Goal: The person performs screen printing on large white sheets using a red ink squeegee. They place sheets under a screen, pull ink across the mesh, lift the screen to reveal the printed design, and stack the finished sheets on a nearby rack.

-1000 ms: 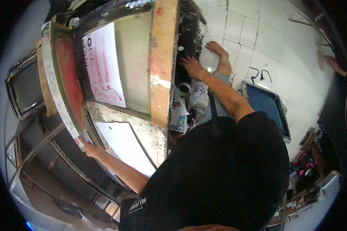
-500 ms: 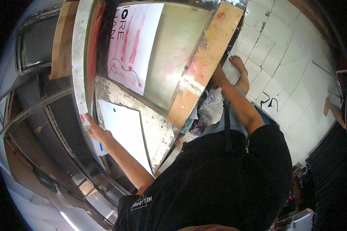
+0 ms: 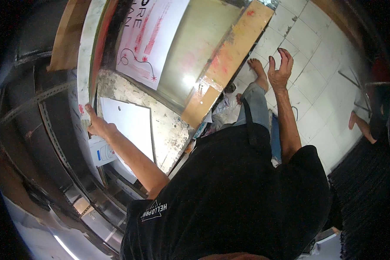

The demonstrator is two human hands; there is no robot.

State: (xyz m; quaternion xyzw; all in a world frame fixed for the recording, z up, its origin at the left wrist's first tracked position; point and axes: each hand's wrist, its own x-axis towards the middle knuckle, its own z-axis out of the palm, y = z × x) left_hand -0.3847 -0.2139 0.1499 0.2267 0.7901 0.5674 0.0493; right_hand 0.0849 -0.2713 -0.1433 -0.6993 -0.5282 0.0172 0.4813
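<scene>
My left hand (image 3: 99, 124) is closed around the lower end of a long white frame (image 3: 86, 56), stained with red, that stands raised along the table's left side. My right hand (image 3: 281, 71) is lifted over the tiled floor, fingers apart, holding nothing. A white printed sheet (image 3: 154, 43) with black letters and red marks lies on the pale, glossy table surface (image 3: 195, 43) between my hands. A plain white board (image 3: 132, 125) rests beside my left forearm, on the paint-worn table edge.
A tan wooden strip (image 3: 229, 52), spotted with paint, borders the table's right side. Dark metal racks (image 3: 52, 125) stand at the left. On the white tiled floor (image 3: 307, 56), another person's foot (image 3: 362, 125) shows at the far right. Plastic bags (image 3: 225, 110) lie beneath the table edge.
My right hand has come away from the wooden strip and risen to the right, now in full view with its fingers spread. My left hand keeps its hold on the frame.
</scene>
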